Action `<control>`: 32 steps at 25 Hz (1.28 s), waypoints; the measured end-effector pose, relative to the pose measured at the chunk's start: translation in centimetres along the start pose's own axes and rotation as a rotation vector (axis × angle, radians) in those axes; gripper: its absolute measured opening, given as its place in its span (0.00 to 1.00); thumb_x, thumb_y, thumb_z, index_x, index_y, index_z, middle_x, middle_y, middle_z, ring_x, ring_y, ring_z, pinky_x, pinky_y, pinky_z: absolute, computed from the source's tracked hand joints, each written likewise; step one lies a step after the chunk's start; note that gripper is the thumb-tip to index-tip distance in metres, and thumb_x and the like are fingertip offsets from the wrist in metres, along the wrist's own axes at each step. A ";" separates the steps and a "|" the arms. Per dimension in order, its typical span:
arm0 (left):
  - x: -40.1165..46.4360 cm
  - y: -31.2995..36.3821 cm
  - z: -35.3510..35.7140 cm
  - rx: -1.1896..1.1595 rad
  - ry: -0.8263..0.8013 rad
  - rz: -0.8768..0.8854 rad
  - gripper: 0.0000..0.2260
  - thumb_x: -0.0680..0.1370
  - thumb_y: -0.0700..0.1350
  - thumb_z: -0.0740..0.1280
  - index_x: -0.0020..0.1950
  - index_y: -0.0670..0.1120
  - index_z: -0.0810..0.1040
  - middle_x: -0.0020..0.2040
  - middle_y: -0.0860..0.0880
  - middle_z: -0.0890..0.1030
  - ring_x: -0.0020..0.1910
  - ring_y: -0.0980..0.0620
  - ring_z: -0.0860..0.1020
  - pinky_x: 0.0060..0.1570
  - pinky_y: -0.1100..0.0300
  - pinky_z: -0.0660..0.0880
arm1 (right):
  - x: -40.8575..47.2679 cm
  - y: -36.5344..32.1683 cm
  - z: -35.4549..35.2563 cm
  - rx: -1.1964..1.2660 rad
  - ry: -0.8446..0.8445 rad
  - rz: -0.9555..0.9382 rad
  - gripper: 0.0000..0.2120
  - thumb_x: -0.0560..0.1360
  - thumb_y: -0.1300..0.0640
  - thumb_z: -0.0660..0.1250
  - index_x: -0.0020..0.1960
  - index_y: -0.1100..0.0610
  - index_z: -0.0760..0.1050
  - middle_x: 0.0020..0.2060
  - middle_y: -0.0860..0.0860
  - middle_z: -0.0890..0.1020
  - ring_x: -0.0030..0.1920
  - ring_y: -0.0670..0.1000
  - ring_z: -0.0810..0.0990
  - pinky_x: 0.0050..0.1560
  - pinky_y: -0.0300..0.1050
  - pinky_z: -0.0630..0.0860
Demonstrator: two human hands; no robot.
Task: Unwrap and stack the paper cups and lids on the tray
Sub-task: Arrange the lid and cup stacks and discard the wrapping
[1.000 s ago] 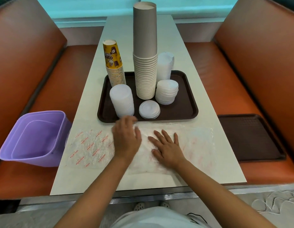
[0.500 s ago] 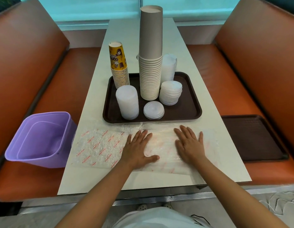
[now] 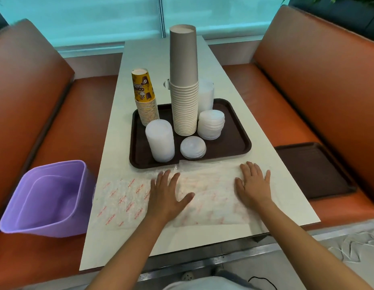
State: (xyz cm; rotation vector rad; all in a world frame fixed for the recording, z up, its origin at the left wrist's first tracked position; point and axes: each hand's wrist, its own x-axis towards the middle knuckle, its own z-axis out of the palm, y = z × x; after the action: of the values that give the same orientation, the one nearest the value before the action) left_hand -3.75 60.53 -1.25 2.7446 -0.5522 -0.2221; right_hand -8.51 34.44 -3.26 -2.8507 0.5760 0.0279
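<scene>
A brown tray on the table holds a tall stack of grey paper cups, a shorter stack of yellow printed cups and several piles of white lids. In front of the tray lies a flattened clear plastic wrapper with red print. My left hand rests flat on its middle, fingers spread. My right hand presses flat on its right part. Neither hand holds anything.
A purple plastic bin stands on the orange bench at the left, beside the table edge. A second brown tray lies on the right bench. The white table runs back toward a window.
Both hands have slid apart over the wrapper, the right one moving to the right and the left one flattening with fingers spread. The view has shifted slightly.
</scene>
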 end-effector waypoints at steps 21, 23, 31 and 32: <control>24.8 20.5 -10.0 -0.547 0.294 0.121 0.11 0.78 0.42 0.64 0.60 0.46 0.77 0.62 0.49 0.74 0.52 0.56 0.75 0.53 0.68 0.69 | 21.5 2.8 -9.7 0.627 0.036 -0.124 0.14 0.77 0.60 0.63 0.62 0.58 0.74 0.58 0.52 0.77 0.53 0.47 0.73 0.54 0.40 0.69; 28.9 22.0 -10.2 -0.486 0.285 0.076 0.13 0.78 0.41 0.62 0.63 0.46 0.75 0.66 0.47 0.71 0.59 0.51 0.74 0.58 0.63 0.68 | 25.1 2.8 -10.4 0.628 -0.003 -0.132 0.13 0.77 0.59 0.63 0.61 0.58 0.74 0.58 0.52 0.77 0.51 0.48 0.73 0.53 0.40 0.69; 44.5 21.3 -10.7 -0.184 0.103 -0.319 0.22 0.79 0.44 0.59 0.72 0.43 0.61 0.70 0.40 0.61 0.67 0.40 0.64 0.63 0.51 0.66 | 38.0 1.4 -10.5 0.644 -0.173 -0.160 0.14 0.78 0.56 0.62 0.61 0.59 0.74 0.58 0.53 0.76 0.52 0.49 0.73 0.53 0.42 0.70; 45.8 20.7 -10.6 -0.145 0.079 -0.372 0.23 0.79 0.44 0.58 0.73 0.43 0.60 0.70 0.40 0.61 0.67 0.39 0.64 0.63 0.51 0.66 | 39.5 1.0 -10.3 0.668 -0.188 -0.153 0.14 0.78 0.56 0.62 0.61 0.59 0.74 0.58 0.53 0.76 0.52 0.49 0.73 0.54 0.43 0.71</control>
State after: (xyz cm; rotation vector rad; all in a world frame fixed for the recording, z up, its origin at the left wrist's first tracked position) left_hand 33.13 27.30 11.90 2.6780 0.0013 -0.2293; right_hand 27.25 16.15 4.03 -2.2003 0.2570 0.0626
